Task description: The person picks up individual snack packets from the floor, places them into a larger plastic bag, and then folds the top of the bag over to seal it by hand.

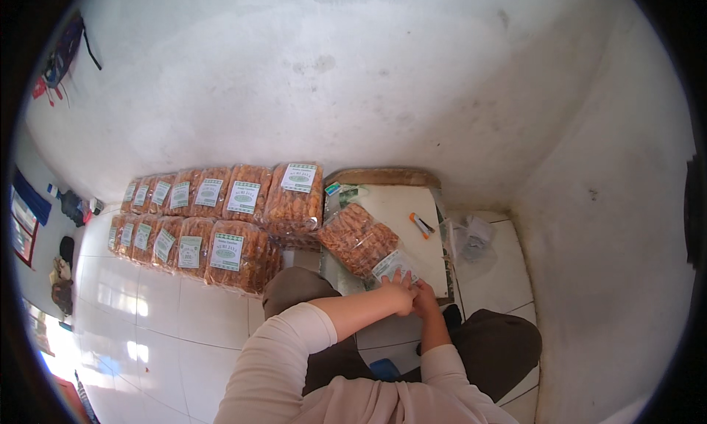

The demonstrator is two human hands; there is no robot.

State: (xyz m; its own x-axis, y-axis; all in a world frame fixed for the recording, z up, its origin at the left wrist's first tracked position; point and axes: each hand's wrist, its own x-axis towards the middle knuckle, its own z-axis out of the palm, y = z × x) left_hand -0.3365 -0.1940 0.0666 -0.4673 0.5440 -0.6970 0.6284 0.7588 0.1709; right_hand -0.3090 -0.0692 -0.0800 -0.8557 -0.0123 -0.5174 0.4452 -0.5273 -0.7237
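A clear plastic bag of orange-brown fried snacks (359,240) lies slanted on a low table (394,203), its label end toward me. Both hands meet at that near end, beside the white and green label (395,265). My left hand (398,294) is closed at the edge of the bag, with fingertips against the label. Just right of it, my right hand (425,299) is also closed at the bag's end, touching the left. Exactly how the fingers pinch the plastic is hidden. Further back on the table lies a small orange, white and black tool (421,225).
Two rows of filled, labelled snack bags (239,253) stand on the white tiled floor (158,324) to the left, the back row resting on more bags. Crumpled clear plastic (473,241) lies right of the table. A white wall (331,78) rises behind; my crossed legs (493,350) flank the near side.
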